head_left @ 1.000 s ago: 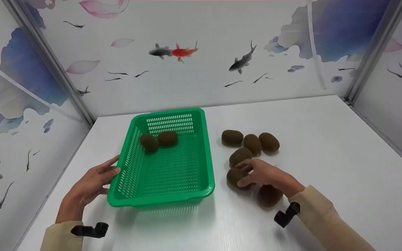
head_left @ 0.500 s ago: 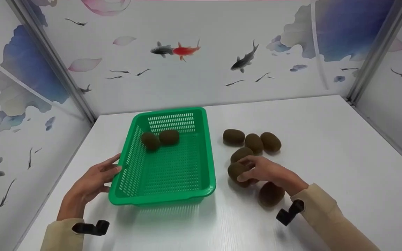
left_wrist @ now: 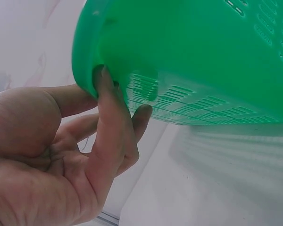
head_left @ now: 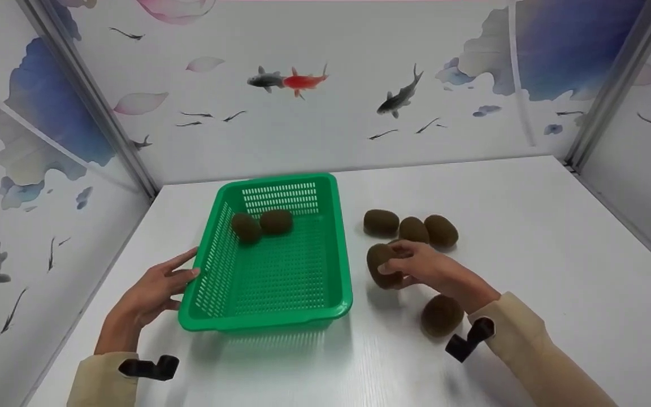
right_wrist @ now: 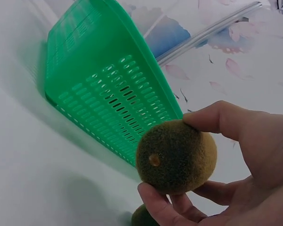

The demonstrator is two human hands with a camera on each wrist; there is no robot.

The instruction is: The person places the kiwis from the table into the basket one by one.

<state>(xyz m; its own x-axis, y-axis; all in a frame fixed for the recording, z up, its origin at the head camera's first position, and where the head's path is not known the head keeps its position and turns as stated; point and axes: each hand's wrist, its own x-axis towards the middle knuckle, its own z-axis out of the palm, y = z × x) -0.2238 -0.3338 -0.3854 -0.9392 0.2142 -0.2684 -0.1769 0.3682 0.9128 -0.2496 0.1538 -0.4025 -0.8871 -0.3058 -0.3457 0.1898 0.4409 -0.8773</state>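
A brown, fuzzy kiwi [head_left: 382,267] is in my right hand [head_left: 424,263]; the right wrist view shows thumb and fingers gripping the kiwi [right_wrist: 172,157] from opposite sides, lifted off the table. To its left stands a green plastic basket [head_left: 266,324] with slotted walls. Two kiwis [head_left: 276,221] lie in its far left part. My left hand [head_left: 150,291] holds the basket's left rim, thumb on top; in the left wrist view the fingers [left_wrist: 114,127] of that hand come up under the rim.
Behind the right hand several kiwis [head_left: 381,223] sit in a loose group, one mostly hidden by it. Another kiwi [head_left: 442,316] lies near the right forearm. White panels [head_left: 314,130] printed with fish enclose the white table [head_left: 506,226] at the back and sides.
My right hand has taken the nearer kiwi up off the table and moved it slightly away from me. The left hand stays at the basket's rim; the view has shifted a little.
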